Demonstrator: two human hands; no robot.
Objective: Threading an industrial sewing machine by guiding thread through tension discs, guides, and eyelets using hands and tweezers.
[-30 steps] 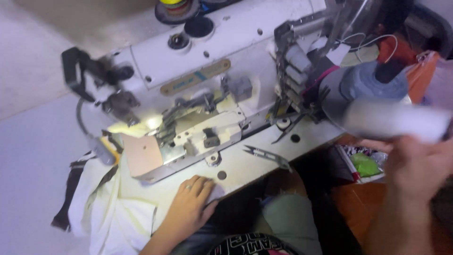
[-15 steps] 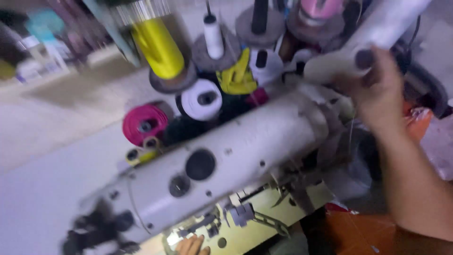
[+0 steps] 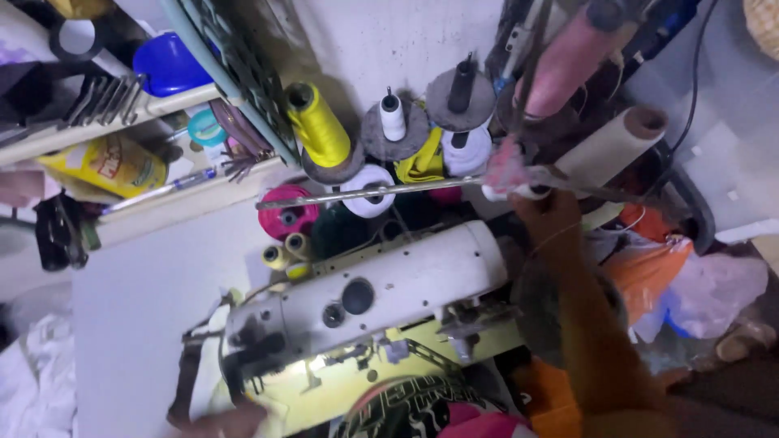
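Note:
My right hand (image 3: 548,215) reaches up to the thread stand behind a white sewing machine (image 3: 406,288). Its fingers are closed around the lower end of a long beige thread cone (image 3: 608,146), which lies tilted among the spools. A pink cone (image 3: 568,61) stands just above it. My left hand (image 3: 235,420) shows only as a blurred strip at the bottom edge, fingers stretched flat by the lit machine bed (image 3: 324,389).
A yellow thread cone (image 3: 318,126), a white spool (image 3: 393,118), a black spool (image 3: 461,85) and a magenta spool (image 3: 288,212) crowd the stand, crossed by a metal guide rod (image 3: 365,195). A cluttered shelf (image 3: 162,203) is at left, plastic bags (image 3: 657,272) at right, white cloth (image 3: 32,381) lower left.
My view has swung up from the machine bed to the thread stand. My right hand has carried the beige cone up among the spools. My left hand has stayed by the bed.

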